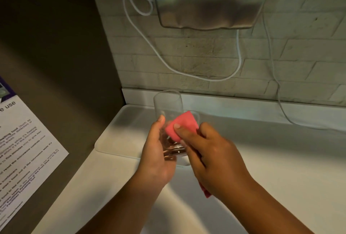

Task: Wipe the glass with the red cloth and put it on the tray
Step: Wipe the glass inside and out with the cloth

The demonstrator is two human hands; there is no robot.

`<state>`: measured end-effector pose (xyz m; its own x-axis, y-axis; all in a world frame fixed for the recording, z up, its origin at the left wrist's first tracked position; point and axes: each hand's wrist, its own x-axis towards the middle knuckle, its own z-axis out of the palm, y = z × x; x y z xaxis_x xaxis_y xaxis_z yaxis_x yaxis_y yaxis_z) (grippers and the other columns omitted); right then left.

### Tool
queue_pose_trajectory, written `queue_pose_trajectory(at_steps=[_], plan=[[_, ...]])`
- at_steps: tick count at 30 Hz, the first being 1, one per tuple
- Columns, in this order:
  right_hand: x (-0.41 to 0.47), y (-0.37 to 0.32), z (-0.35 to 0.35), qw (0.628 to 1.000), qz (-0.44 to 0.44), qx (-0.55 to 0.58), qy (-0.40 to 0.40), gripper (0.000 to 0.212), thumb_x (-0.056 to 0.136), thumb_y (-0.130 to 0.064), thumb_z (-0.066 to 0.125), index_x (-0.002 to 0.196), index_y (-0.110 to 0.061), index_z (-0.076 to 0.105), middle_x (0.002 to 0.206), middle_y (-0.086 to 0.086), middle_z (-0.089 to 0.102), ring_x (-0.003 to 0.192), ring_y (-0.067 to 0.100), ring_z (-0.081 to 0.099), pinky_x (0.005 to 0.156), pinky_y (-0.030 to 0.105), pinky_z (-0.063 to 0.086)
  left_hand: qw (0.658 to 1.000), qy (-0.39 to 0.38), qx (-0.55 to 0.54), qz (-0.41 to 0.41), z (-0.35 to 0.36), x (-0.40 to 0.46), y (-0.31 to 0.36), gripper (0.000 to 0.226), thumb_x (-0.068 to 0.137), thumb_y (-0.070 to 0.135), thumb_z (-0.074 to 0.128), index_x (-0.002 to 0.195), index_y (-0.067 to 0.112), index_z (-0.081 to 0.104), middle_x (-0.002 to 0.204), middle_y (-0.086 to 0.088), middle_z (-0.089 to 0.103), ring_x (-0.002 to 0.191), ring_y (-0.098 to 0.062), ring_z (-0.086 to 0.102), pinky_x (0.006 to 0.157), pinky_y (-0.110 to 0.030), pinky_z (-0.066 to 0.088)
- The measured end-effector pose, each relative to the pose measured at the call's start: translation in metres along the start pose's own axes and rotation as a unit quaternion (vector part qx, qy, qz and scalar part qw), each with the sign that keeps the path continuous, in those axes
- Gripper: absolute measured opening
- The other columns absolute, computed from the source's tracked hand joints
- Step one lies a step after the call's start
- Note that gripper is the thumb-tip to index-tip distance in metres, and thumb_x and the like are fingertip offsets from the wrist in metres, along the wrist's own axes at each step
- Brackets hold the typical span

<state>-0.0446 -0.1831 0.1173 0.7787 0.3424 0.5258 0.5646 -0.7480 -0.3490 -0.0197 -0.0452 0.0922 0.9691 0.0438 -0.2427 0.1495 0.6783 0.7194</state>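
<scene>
Our right hand (209, 151) pinches the red cloth (180, 127) under the thumb and presses it flat against the side of the glass (168, 113). Our left hand (157, 151) wraps the glass's lower part, its thick base by the palm. The glass leans away from us, long axis near upright, open mouth up toward the wall, held above the white tray (119, 140)

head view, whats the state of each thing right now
glass: held above the tray, empty, open end away from the person
red cloth: pressed against the glass
left hand: gripping the glass base
right hand: holding the red cloth
tray: on the counter
</scene>
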Motion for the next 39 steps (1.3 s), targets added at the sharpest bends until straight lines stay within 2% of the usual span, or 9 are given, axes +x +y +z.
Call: queue_pose_trajectory(at_steps=[4,8,12,19,23,27,31,33,39], plan=[[0.006,-0.012,-0.001,1.000,-0.016,-0.019,-0.013,0.038,0.093,-0.036,0.050,0.129,-0.033,0.061,0.092,-0.005,0.056,0.062,0.012,0.050,0.047,0.024,0.045,0.999,0.001,-0.013,-0.034,0.002,-0.006,-0.008,0.050,0.095,0.052,0.056,0.098,0.008,0.080,0.084,-0.014,0.075,0.080,-0.025,0.074,0.080,-0.037,0.057],[0.013,-0.013,0.000,1.000,-0.003,-0.024,-0.002,0.038,0.092,-0.031,0.061,0.130,-0.031,0.060,0.098,-0.003,0.060,0.069,0.016,0.060,0.055,0.026,0.055,1.000,-0.008,-0.010,-0.024,0.004,-0.004,-0.006,0.049,0.101,0.044,0.051,0.078,0.013,0.083,0.074,-0.008,0.077,0.068,-0.020,0.077,0.065,-0.032,0.062],[0.020,-0.014,0.004,1.000,0.003,-0.014,0.008,0.037,0.094,-0.033,0.053,0.130,-0.031,0.060,0.097,-0.003,0.058,0.070,0.018,0.060,0.056,0.032,0.056,1.000,-0.007,-0.001,-0.015,0.005,-0.003,-0.002,0.041,0.098,0.044,0.056,0.097,0.011,0.081,0.087,-0.011,0.078,0.080,-0.025,0.076,0.087,-0.040,0.057],[0.023,-0.013,0.006,0.999,0.021,-0.003,0.030,0.036,0.096,-0.028,0.056,0.132,-0.031,0.060,0.096,-0.005,0.056,0.072,0.016,0.058,0.059,0.025,0.053,1.000,-0.013,0.016,0.010,0.004,-0.002,-0.001,0.045,0.078,0.047,0.070,0.107,0.014,0.079,0.102,-0.011,0.075,0.094,-0.027,0.073,0.093,-0.044,0.052],[0.031,-0.001,0.001,0.997,0.039,0.003,0.062,0.034,0.095,-0.028,0.055,0.128,-0.029,0.062,0.086,-0.008,0.044,0.064,0.015,0.053,0.051,0.024,0.043,1.000,-0.004,0.021,0.017,0.005,-0.004,-0.006,0.046,0.077,0.049,0.071,0.105,0.014,0.075,0.102,-0.013,0.073,0.092,-0.027,0.072,0.079,-0.041,0.056],[0.033,0.022,-0.008,0.994,0.068,0.000,0.080,0.029,0.096,-0.027,0.058,0.123,-0.030,0.066,0.081,-0.008,0.044,0.061,0.012,0.046,0.049,0.016,0.033,0.999,0.009,0.015,0.031,0.004,-0.005,-0.007,0.044,0.073,0.050,0.071,0.099,0.014,0.074,0.090,-0.011,0.071,0.082,-0.024,0.068,0.082,-0.045,0.052],[0.009,0.016,-0.003,0.996,0.064,0.033,0.061,0.032,0.096,-0.030,0.057,0.127,-0.032,0.064,0.084,-0.012,0.043,0.064,0.008,0.048,0.053,0.011,0.034,0.998,-0.004,0.024,0.050,0.009,0.000,0.007,0.044,0.077,0.051,0.069,0.100,0.014,0.073,0.089,-0.010,0.072,0.080,-0.024,0.069,0.080,-0.043,0.053],[0.000,0.012,-0.003,0.996,0.061,0.036,0.055,0.033,0.097,-0.032,0.055,0.129,-0.034,0.061,0.085,-0.014,0.041,0.064,0.007,0.048,0.053,0.010,0.035,0.998,-0.011,0.031,0.045,0.008,0.003,0.006,0.040,0.079,0.052,0.067,0.092,0.014,0.073,0.086,-0.011,0.071,0.080,-0.024,0.069,0.080,-0.042,0.054],[0.006,-0.002,-0.010,1.000,0.002,-0.007,0.017,0.036,0.094,-0.036,0.048,0.128,-0.037,0.059,0.094,-0.009,0.055,0.069,0.012,0.057,0.054,0.024,0.052,0.999,-0.032,0.040,-0.012,0.008,-0.004,-0.012,0.043,0.096,0.046,0.054,0.086,0.012,0.079,0.078,-0.011,0.073,0.068,-0.021,0.074,0.058,-0.029,0.060]])
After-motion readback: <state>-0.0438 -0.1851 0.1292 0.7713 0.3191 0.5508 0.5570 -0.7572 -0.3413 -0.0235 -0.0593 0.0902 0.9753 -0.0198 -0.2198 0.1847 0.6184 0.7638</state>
